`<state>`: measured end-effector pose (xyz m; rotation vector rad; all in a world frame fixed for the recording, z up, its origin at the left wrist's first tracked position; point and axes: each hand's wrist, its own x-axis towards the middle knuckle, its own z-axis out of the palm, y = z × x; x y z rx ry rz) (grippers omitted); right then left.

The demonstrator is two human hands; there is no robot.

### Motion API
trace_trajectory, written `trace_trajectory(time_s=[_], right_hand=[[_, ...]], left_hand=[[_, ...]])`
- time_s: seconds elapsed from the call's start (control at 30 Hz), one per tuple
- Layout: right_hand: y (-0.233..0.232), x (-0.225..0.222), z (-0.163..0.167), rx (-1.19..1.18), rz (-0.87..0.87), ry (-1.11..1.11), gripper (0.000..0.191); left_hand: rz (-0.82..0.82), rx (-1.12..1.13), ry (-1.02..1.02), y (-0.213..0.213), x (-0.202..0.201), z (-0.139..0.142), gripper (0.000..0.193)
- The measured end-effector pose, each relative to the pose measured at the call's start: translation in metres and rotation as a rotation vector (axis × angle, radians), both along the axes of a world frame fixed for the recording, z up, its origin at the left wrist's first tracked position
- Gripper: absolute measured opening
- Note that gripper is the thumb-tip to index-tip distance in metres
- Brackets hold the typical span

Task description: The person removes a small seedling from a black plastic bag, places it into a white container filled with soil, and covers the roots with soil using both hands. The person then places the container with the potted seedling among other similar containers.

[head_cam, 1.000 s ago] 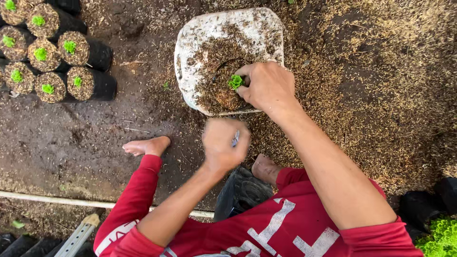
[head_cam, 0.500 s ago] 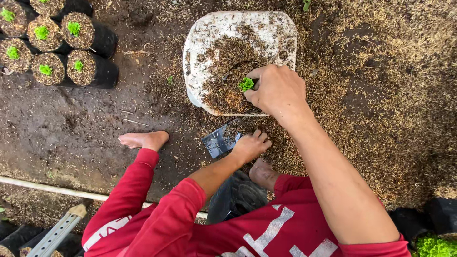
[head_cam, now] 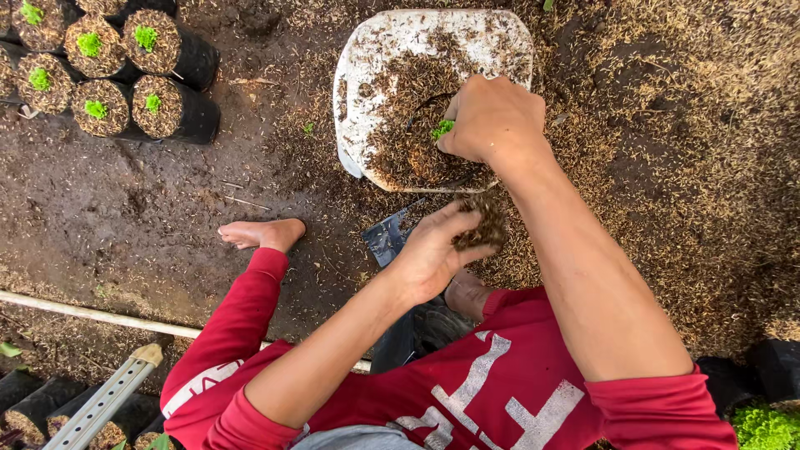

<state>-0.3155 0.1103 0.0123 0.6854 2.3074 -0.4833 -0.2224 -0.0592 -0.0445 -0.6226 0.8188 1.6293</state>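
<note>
My right hand (head_cam: 493, 118) is closed around a small green seedling (head_cam: 442, 128), holding it upright in a black grow bag full of husk soil that stands on a white tray (head_cam: 392, 46). My left hand (head_cam: 433, 250) is cupped around a scoop of brown husk soil (head_cam: 482, 227) just in front of the tray. A small dark trowel blade (head_cam: 387, 239) lies on the ground under my left hand.
Several black grow bags with green seedlings (head_cam: 125, 67) stand at the top left. My bare foot (head_cam: 260, 234) rests on dark wet soil. A white pipe (head_cam: 92, 315) and a metal bar (head_cam: 104, 400) lie at the lower left. Leafy greens (head_cam: 762, 427) sit at the bottom right.
My left hand has dropped from chest height to the ground, left the trowel there and gathered a handful of husk soil. My right hand stays on the seedling.
</note>
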Motion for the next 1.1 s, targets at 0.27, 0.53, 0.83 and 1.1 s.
trace_trajectory(time_s=[0.27,0.53,0.83,1.1], right_hand=[[-0.002,0.001,0.003,0.014,-0.002,0.03,0.039],[-0.002,0.001,0.0,0.017,-0.008,0.027,0.041],[0.0,0.001,0.0,-0.004,-0.005,0.033,0.04],[-0.004,0.001,-0.001,-0.019,-0.03,0.007,0.04]], left_hand=[[0.444,0.086,-0.101,0.031,-0.012,0.029,0.023],[0.444,0.118,-0.005,0.036,-0.006,0.048,0.032],[-0.62,-0.493,1.985,0.017,0.001,0.053,0.063],[-0.714,-0.482,2.063,0.037,-0.009,0.014,0.055]])
